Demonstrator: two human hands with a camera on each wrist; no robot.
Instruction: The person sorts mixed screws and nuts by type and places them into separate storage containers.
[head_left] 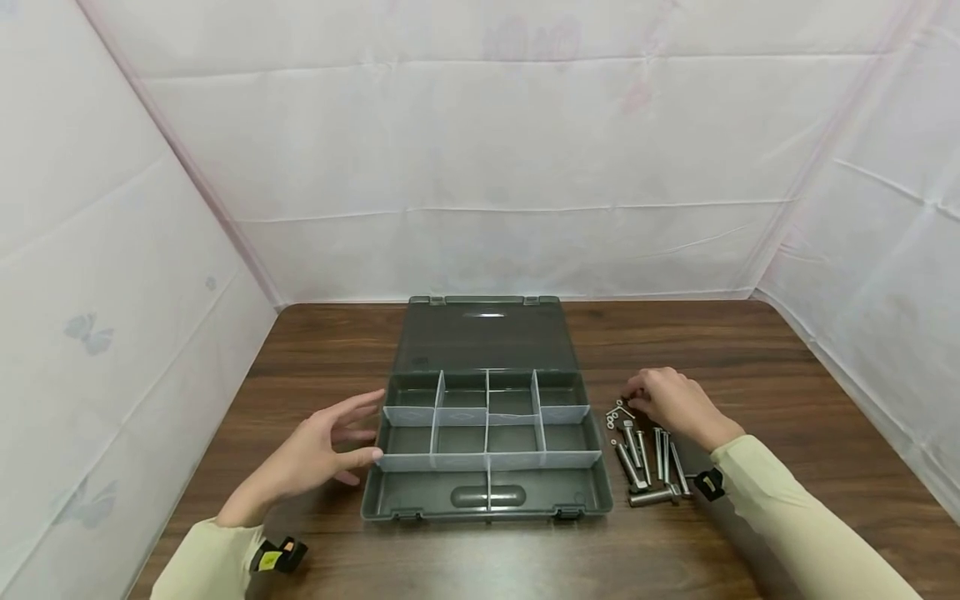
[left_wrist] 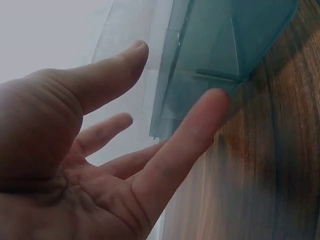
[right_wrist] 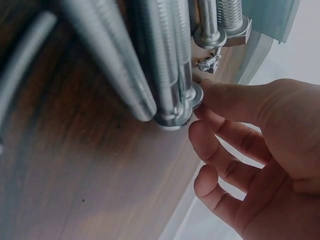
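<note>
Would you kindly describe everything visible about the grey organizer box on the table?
The organizer box is dark grey-green translucent plastic, lying open on the wooden table. Its lid is folded back flat, away from the person. Pale dividers split the tray into two rows of four compartments plus a front strip with a recessed handle; all look empty. Two latches sit on the front edge. The left hand is open at its left side; whether it touches is unclear.

Long bolts (right_wrist: 160, 60) on wood tabletop (right_wrist: 75, 180), rt hand's fingertips (right_wrist: 210, 95) touching bolt ends
</note>
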